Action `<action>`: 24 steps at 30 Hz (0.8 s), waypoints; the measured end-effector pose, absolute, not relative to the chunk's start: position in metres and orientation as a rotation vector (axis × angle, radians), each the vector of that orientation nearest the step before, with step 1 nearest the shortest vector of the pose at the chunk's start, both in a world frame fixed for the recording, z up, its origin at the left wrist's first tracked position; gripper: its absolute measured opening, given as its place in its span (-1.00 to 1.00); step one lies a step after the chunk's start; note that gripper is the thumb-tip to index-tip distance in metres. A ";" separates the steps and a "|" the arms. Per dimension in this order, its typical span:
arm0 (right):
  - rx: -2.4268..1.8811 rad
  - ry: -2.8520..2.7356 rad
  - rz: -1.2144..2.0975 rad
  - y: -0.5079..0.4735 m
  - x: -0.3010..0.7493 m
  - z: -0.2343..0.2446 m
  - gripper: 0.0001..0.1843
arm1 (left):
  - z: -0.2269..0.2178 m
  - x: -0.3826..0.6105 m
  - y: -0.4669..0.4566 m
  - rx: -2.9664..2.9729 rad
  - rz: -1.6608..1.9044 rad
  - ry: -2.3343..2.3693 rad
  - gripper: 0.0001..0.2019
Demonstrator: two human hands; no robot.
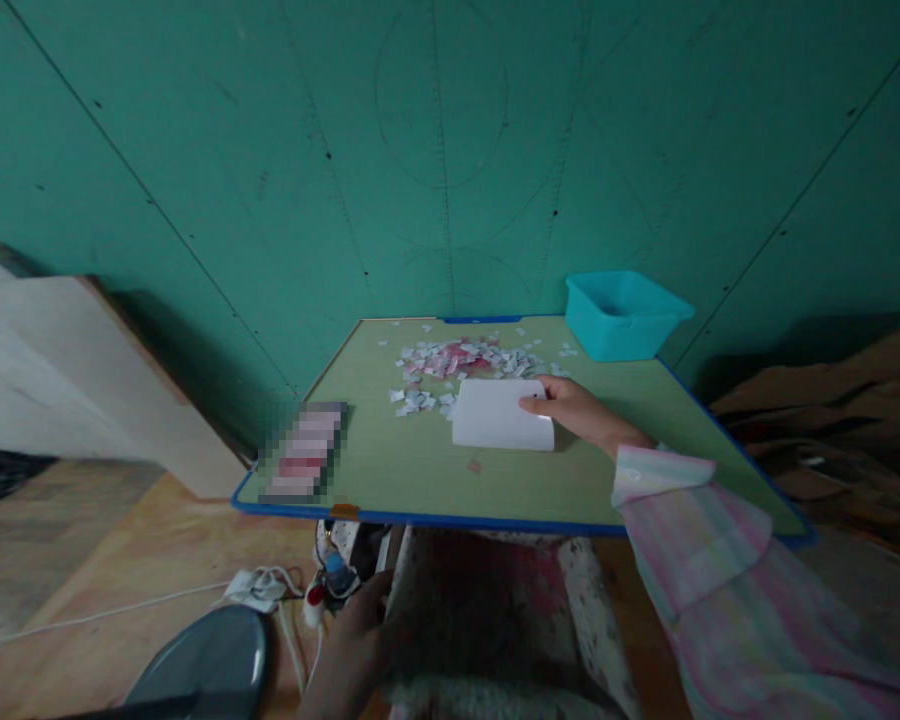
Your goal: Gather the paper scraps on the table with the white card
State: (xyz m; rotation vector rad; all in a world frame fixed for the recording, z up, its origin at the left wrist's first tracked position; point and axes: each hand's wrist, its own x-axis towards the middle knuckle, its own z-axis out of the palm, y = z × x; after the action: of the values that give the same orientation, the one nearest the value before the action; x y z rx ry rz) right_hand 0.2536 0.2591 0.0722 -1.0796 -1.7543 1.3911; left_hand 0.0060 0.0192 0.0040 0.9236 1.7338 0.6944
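My right hand is closed on the right edge of a smooth white sheet of paper or thin card, with the thumb on top. The sheet is slightly curved and sits over the green tabletop. Just behind it spreads a heap of small paper scraps, mostly white with some pink. A single pinkish scrap lies in front of the sheet. Below the table's front edge, in shadow, is my left hand; its fingers are dark and blurred, so what they hold, if anything, does not show.
A turquoise plastic basin stands at the table's back right corner. At the front left lies a pixelated flat item. Below are a grey round stool seat, a white power strip with cables and a small bottle. A green wall rises behind.
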 end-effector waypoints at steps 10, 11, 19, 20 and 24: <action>-1.102 -1.929 1.457 0.251 0.244 0.066 -0.68 | 0.006 0.009 0.020 0.846 0.707 1.633 -0.51; -1.095 -1.945 1.466 0.250 0.243 0.065 -0.68 | 0.006 0.010 0.020 0.839 0.722 1.618 -0.51; -0.989 -1.997 1.575 0.244 0.241 0.067 -0.68 | -0.003 0.009 0.019 0.828 0.741 1.666 -0.44; -0.982 -1.962 1.590 0.244 0.241 0.067 -0.67 | -0.003 0.009 0.019 0.821 0.749 1.648 -0.45; -0.984 -1.896 1.570 0.247 0.240 0.063 -0.66 | 0.001 0.009 0.019 0.821 0.766 1.624 -0.48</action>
State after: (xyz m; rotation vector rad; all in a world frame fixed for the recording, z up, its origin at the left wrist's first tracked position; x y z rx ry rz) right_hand 0.2399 0.2471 0.0626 -0.9842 -1.8959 1.5702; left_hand 0.0094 0.0186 0.0009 0.8215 1.6241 0.7663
